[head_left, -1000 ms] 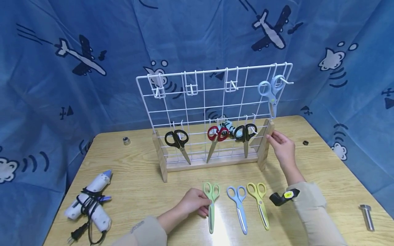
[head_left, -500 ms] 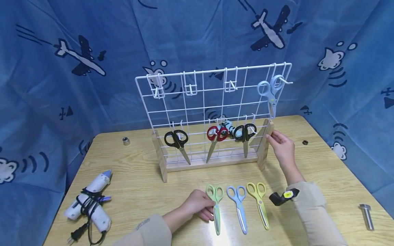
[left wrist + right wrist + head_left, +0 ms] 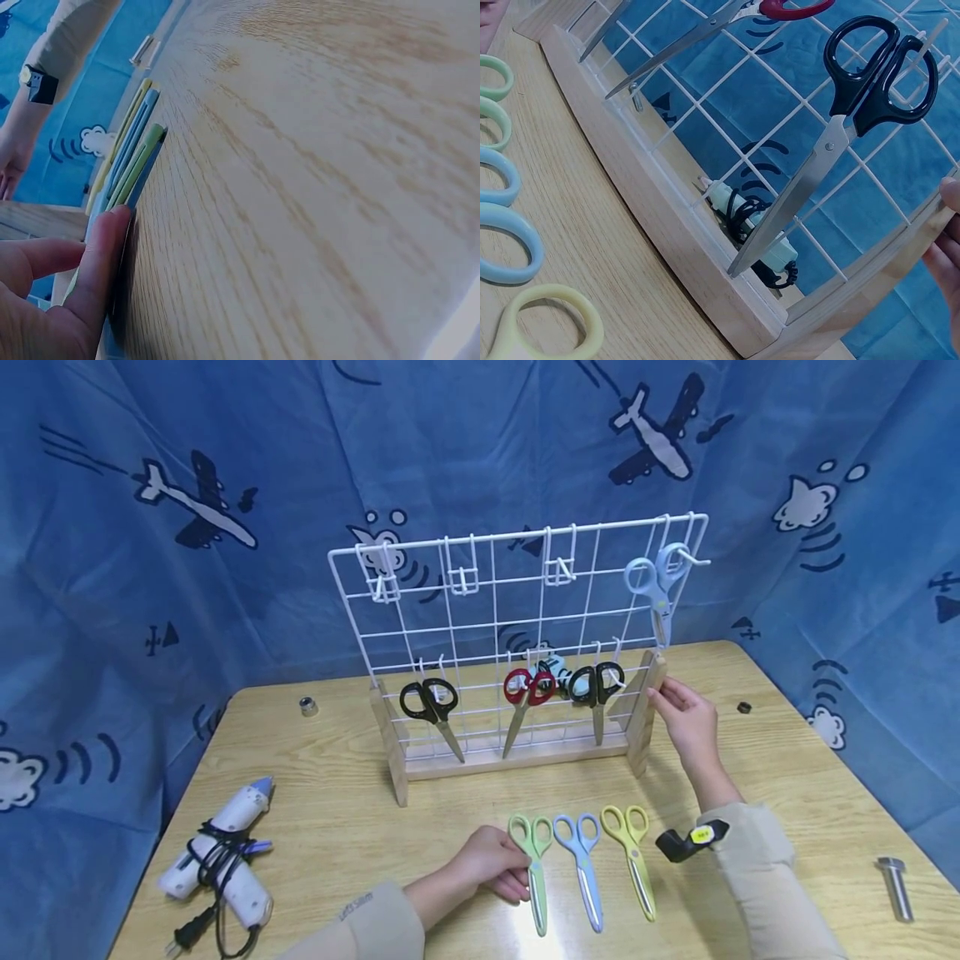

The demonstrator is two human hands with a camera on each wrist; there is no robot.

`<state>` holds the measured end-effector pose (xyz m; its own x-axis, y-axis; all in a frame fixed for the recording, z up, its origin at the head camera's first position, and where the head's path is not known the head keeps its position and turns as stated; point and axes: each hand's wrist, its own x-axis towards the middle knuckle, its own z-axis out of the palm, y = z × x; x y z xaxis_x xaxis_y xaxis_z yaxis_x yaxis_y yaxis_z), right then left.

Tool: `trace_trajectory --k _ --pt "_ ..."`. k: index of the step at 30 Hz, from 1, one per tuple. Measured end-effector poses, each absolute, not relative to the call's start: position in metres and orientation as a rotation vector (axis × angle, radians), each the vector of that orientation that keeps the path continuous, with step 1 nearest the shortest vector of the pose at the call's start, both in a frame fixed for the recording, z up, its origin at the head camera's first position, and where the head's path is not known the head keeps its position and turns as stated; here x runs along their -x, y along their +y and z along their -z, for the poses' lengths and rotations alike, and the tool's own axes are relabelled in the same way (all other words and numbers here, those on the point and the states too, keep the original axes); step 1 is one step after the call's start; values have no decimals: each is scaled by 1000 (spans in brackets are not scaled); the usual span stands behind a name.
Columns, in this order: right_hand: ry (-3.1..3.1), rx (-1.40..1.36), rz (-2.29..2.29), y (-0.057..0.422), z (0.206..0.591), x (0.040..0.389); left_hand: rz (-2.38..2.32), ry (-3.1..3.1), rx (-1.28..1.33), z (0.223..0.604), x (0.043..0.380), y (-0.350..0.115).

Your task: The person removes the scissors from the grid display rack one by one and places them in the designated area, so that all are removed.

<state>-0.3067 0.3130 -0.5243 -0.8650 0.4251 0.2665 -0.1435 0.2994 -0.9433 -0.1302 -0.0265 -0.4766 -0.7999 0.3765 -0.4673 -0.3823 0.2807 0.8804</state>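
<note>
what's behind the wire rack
A pale teal tool wrapped in black cord, with blue curtain beyond. In the head view, red scissors and black scissors cover parts of the tool.

Seven pairs of scissors: four on one wire rack [image 3: 517, 762], namely a left black pair [image 3: 433, 706], a right black pair [image 3: 597, 697], one red pair [image 3: 517, 720] and one blue pair [image 3: 658, 589]; three in front, one green pair [image 3: 537, 888], a second blue pair [image 3: 587, 872] and one yellow pair [image 3: 633, 864]. Four upper hooks [image 3: 465, 581], one white glue gun [image 3: 240, 806], one bolt [image 3: 896, 889], one silver nut [image 3: 308, 706], one dark nut [image 3: 744, 707].
</note>
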Motion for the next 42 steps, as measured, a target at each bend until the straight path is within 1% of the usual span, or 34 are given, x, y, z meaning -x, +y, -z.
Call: trace_trajectory --k 12,18,21,26,36,39,42 --pt "-2122 246 -1573 312 524 305 -1597 1935 -39 474 129 -31" --pt "-2106 237 -1564 312 525 307 -1648 2000 -111 461 137 -30" --pt "-2105 235 -1562 312 526 307 -1673 2040 -172 446 142 -29" --pt "-2128 236 -1533 313 528 308 -1721 2125 -310 409 149 -22" --pt "-2095 239 -1570 312 525 305 -1670 2481 -762 356 174 13" --pt "-2101 238 -1562 312 524 305 -1681 2536 -825 339 182 28" --pt "-2097 246 -1574 311 524 305 -1733 2528 -833 328 191 42"
